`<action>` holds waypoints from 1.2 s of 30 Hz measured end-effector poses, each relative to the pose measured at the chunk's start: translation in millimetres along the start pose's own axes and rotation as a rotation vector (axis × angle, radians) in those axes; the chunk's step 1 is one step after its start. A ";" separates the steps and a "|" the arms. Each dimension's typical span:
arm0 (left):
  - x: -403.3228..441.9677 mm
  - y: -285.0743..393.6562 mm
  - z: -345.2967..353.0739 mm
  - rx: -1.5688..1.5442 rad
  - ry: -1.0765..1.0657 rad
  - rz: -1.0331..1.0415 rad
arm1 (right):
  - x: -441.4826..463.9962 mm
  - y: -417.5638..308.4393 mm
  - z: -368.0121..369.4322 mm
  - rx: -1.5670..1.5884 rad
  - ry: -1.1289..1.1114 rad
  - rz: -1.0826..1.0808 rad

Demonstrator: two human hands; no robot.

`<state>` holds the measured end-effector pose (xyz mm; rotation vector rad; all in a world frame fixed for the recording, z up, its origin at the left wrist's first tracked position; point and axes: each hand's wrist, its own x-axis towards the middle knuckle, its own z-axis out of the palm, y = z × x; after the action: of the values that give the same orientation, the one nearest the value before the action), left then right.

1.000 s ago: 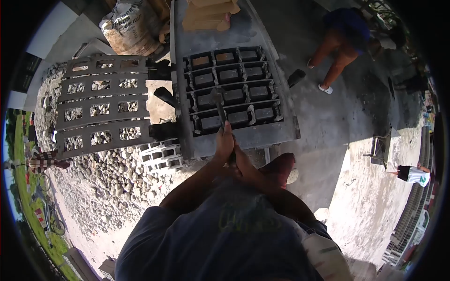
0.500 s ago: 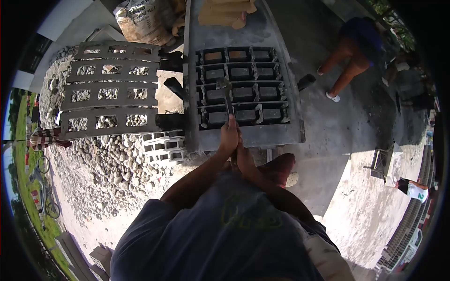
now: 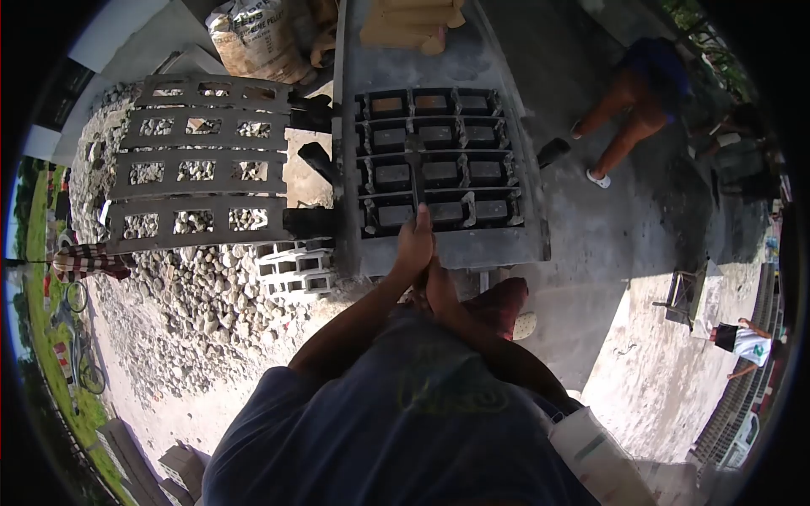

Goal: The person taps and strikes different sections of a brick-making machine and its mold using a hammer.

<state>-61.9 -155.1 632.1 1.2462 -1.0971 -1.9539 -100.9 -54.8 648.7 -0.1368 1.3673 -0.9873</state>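
My left hand (image 3: 415, 250) is closed around the shaft of a long metal hammer-like tool (image 3: 416, 173). Just behind it, my right hand (image 3: 439, 285) is closed too, close to the handle's lower end, which is mostly hidden. The tool's small blocky head (image 3: 414, 142) lies over a black block mould (image 3: 468, 157) with several rows of rectangular cells. Whether the head touches the mould, I cannot tell. Under the mould is a grey worktable (image 3: 456, 246) in front of my body.
Brown paper sacks (image 3: 405, 25) lie at the table's far end. Left are slatted grey concrete panels (image 3: 198, 164), gravel (image 3: 211, 304), hollow blocks (image 3: 295, 271) and a feed sack (image 3: 257, 42). A bent-over person (image 3: 633, 101) is at right; another person (image 3: 747, 344) stands farther off.
The tool's head has shifted slightly right and farther away over the mould, its shaft now straighter. Both hands keep their hold. The distant person at right is more visible.
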 end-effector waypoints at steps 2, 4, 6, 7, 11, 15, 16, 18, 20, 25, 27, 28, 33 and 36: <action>-23.0 47.5 7.9 0.010 -0.056 0.067 | -6.2 -20.6 5.8 -0.027 -0.059 -0.026; -42.0 83.6 15.1 -0.026 -0.196 0.396 | 1.9 -20.3 5.6 -0.048 -0.219 -0.604; -48.0 93.7 16.4 0.002 -0.256 0.516 | 8.1 -19.8 12.1 -0.179 -0.052 -0.823; -49.2 91.7 17.4 0.092 -0.264 0.609 | 19.2 -3.5 7.0 -0.117 -0.048 -0.752; -19.6 17.2 7.3 0.080 -0.128 0.318 | 59.7 56.5 -21.3 0.074 -0.042 -0.498; -6.3 16.4 3.7 0.039 -0.002 0.058 | 28.0 -2.5 -16.4 -0.226 0.067 -0.029; -17.7 36.8 7.8 0.040 -0.001 0.134 | 13.1 -20.2 -22.2 -0.177 -0.162 -0.081; -29.8 65.9 12.3 0.032 -0.046 0.146 | 5.8 -14.3 -15.8 -0.110 -0.390 -0.111; -36.6 88.6 15.5 0.272 -0.211 0.547 | 21.6 -7.3 2.2 -0.289 0.084 -0.740; -19.1 13.0 7.7 0.384 -0.067 0.469 | 33.2 23.2 -14.5 -0.035 -0.097 -0.218; -0.6 -7.7 1.6 0.355 0.055 0.347 | 38.9 27.7 -13.5 0.129 -0.125 0.005; 7.8 -6.8 -1.3 0.366 0.034 0.213 | 32.1 27.0 -15.1 0.124 -0.116 0.009; -28.0 84.0 12.3 0.301 -0.101 0.250 | 20.1 -4.9 19.9 0.337 0.045 -0.303; -41.3 86.0 10.9 0.451 -0.196 0.706 | 31.8 14.4 8.7 0.329 -0.031 -0.358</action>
<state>-52.4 -161.6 727.4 0.7087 -1.8466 -1.3383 -89.8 -70.7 618.4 -0.1511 1.1542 -1.4908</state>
